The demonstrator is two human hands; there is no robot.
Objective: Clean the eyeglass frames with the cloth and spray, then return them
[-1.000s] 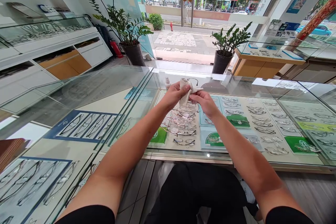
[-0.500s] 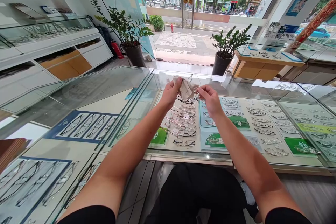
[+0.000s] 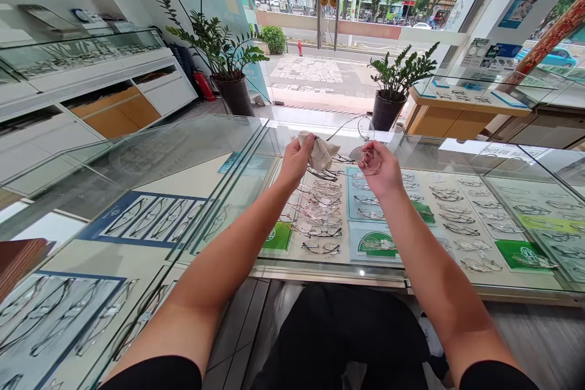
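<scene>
In my left hand, closed with the thumb on top, is a crumpled beige cleaning cloth. My right hand pinches a pair of thin-rimmed eyeglasses between thumb and fingers. The glasses are tilted, one round lens above the fingertips and the other partly behind them. One thin temple arm reaches left toward the cloth; I cannot tell whether it touches. Both hands are raised over the glass display counter, where rows of eyeglass frames lie under the glass.
A second glass case with more frames adjoins on the left. Beyond the counter stand two potted plants by the glass doors. A wall cabinet is far left, a wooden display table far right.
My right hand has moved right with the eyeglasses, away from the cloth, and turned them so a lens shows clearly. My left hand stays nearly in place with the cloth.
</scene>
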